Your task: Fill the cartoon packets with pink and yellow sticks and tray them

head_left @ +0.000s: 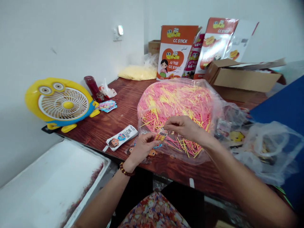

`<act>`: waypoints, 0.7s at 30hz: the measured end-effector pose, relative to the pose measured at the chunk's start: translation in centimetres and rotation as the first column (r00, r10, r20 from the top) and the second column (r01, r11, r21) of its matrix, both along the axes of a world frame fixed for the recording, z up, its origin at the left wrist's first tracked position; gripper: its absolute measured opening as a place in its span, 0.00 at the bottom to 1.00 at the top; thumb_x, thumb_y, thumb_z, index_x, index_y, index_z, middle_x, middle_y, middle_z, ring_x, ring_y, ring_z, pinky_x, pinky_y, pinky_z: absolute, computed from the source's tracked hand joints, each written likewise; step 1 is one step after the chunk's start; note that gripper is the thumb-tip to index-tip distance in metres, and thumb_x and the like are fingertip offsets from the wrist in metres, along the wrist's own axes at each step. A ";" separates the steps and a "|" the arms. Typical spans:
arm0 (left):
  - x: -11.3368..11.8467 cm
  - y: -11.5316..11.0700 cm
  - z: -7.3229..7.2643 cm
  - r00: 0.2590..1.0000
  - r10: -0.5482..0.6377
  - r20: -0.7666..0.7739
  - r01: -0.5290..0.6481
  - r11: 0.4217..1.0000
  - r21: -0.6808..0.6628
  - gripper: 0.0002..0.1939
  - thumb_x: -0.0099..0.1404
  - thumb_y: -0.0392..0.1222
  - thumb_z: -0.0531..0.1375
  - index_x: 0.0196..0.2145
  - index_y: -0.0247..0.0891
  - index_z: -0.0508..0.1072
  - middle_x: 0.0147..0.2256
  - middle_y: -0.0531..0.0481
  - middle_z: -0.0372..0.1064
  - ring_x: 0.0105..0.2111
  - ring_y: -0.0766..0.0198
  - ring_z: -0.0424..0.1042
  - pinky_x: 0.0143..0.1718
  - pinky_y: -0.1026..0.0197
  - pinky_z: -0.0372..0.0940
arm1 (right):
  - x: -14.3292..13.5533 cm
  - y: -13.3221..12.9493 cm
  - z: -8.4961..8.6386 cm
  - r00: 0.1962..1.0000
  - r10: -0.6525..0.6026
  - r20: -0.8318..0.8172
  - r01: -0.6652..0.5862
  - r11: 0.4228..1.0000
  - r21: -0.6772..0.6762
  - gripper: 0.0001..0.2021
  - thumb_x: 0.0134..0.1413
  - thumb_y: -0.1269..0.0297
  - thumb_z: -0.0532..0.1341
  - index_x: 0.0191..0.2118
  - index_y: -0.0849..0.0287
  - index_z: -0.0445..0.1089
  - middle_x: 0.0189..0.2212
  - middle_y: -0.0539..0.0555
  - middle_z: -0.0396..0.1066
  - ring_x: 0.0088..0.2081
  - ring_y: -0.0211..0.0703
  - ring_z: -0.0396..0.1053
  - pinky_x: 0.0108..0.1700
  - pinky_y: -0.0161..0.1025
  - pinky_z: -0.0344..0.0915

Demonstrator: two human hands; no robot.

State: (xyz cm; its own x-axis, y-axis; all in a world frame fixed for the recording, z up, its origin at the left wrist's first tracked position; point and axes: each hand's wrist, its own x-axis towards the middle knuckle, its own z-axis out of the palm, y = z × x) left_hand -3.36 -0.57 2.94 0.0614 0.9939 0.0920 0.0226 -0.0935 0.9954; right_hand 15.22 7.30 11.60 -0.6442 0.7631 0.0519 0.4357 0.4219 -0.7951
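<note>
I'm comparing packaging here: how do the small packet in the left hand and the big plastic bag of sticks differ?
Size: the small packet is far smaller than the plastic bag.
Pose: the packet is held up in the left hand; the bag lies spread on the table.
Look: the packet shows yellow and dark patches; the clear bag shows a heap of pink and yellow sticks.
Shared: yellow shows in both.

Left hand (142, 146) and right hand (182, 127) both pinch, close together.
</note>
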 end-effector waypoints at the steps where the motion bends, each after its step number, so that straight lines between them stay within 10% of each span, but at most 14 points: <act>1: 0.0 0.0 0.1 1.000 0.002 -0.002 -0.002 1.000 -0.006 0.09 0.57 0.44 0.67 0.34 0.35 0.81 0.30 0.52 0.75 0.31 0.64 0.69 0.35 0.63 0.62 | -0.1 0.3 0.3 0.999 0.031 0.022 -0.029 0.998 -0.051 0.08 0.56 0.63 0.62 0.29 0.60 0.76 0.19 0.47 0.69 0.20 0.32 0.62 0.24 0.32 0.57; 10: -0.2 -0.1 0.4 0.999 0.018 -0.045 -0.019 1.000 -0.016 0.09 0.57 0.46 0.67 0.30 0.37 0.81 0.26 0.54 0.72 0.29 0.63 0.67 0.32 0.63 0.61 | 0.1 1.5 0.4 0.985 0.148 -0.085 -0.166 0.942 -0.291 0.08 0.48 0.66 0.65 0.33 0.55 0.82 0.22 0.47 0.75 0.16 0.30 0.62 0.18 0.30 0.56; 21: 0.2 0.2 -0.3 0.995 -0.052 0.084 0.058 0.996 -0.075 0.13 0.56 0.48 0.68 0.36 0.37 0.81 0.33 0.51 0.76 0.33 0.61 0.71 0.38 0.61 0.65 | -0.3 0.2 -0.6 0.988 0.032 -0.151 -0.042 0.997 -0.066 0.05 0.49 0.67 0.63 0.27 0.57 0.75 0.22 0.47 0.72 0.25 0.34 0.66 0.29 0.32 0.61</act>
